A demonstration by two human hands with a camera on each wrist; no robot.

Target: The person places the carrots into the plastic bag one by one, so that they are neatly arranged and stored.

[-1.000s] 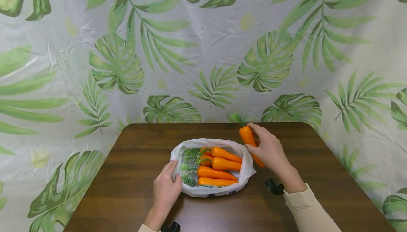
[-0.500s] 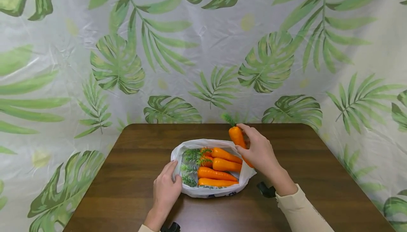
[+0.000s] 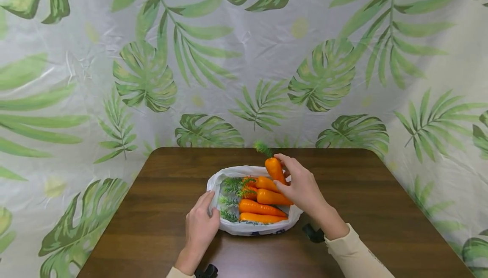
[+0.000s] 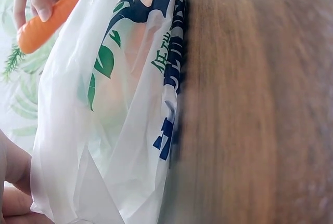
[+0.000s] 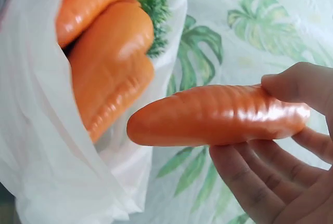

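Note:
A white plastic bag [image 3: 248, 228] lies with its mouth spread wide, several orange carrots [image 3: 261, 207] with green tops side by side in it. At the bag's left rim, my left hand [image 3: 201, 221] holds the edge between thumb and fingers; the left wrist view shows the curled fingers [image 4: 15, 174] beside the plastic. My right hand [image 3: 303, 187] grips another carrot [image 3: 273, 168] over the bag's right back part, its leafy top pointing up and left. In the right wrist view this carrot [image 5: 208, 117] sits between thumb and fingers, its tapered end toward the bag [image 5: 36, 104].
The dark wooden table [image 3: 160, 189] carries the bag near its middle. A pale cloth with green leaf print [image 3: 267, 57] hangs behind the table's far edge. Black wrist straps [image 3: 313, 233] show at both wrists.
My right hand has brought its carrot leftward, from beside the bag's right rim to over the bag's opening. The left hand stays at the left rim.

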